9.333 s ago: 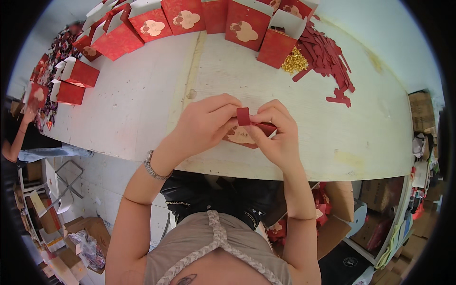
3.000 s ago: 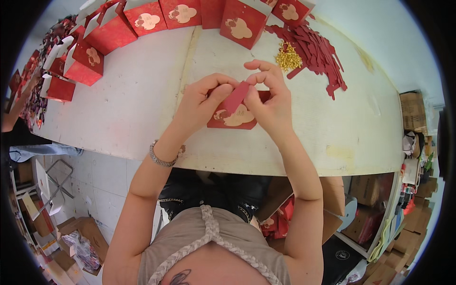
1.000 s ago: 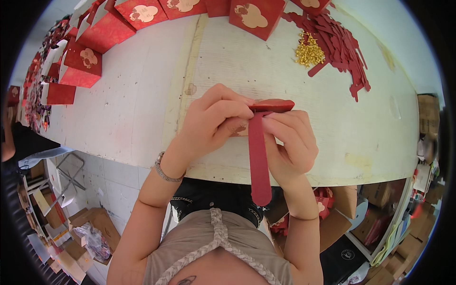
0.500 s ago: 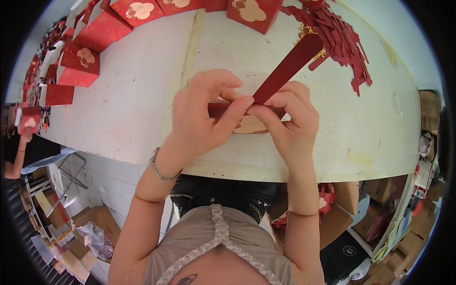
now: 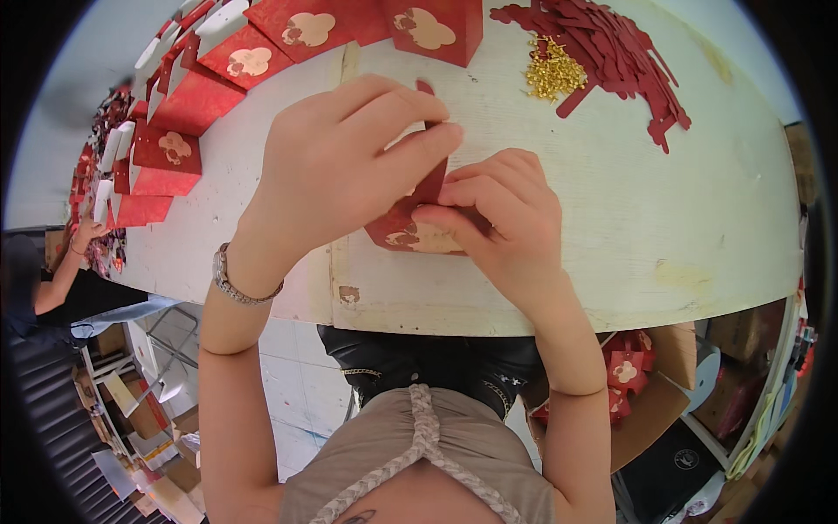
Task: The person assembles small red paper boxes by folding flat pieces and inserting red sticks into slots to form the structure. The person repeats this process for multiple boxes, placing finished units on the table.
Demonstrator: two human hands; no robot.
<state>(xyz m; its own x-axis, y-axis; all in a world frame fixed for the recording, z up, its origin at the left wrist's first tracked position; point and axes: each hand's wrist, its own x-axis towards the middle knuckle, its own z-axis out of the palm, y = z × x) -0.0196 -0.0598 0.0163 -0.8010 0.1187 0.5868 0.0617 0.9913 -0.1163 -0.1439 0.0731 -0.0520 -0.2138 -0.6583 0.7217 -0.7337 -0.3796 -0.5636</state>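
A small red box (image 5: 382, 232) with a pale gold printed shape on its front lies in front of me, largely hidden by my hands. A dark red strap (image 5: 432, 183) with a rounded end rises from it. My right hand (image 5: 502, 214) pinches the strap's lower part at the box, thumb on the near side. Over the strap's upper part reaches my left hand (image 5: 340, 162), thumb and forefinger stretched out with a gap between them. Whether it touches the strap cannot be made out. Small gold fasteners (image 5: 554, 72) lie heaped beyond my right hand.
Dark red straps (image 5: 624, 52) are piled at the table's far right. Red boxes (image 5: 253, 61) stand along its far left edge. Another person's hand (image 5: 87, 231) is at the left. A cardboard carton (image 5: 650, 419) with red boxes stands below the table's edge (image 5: 436, 332).
The strap has swung from slanting right to nearly upright. My left hand has moved up and left, its fingers parting from the pinch; my right hand still pinches the strap.
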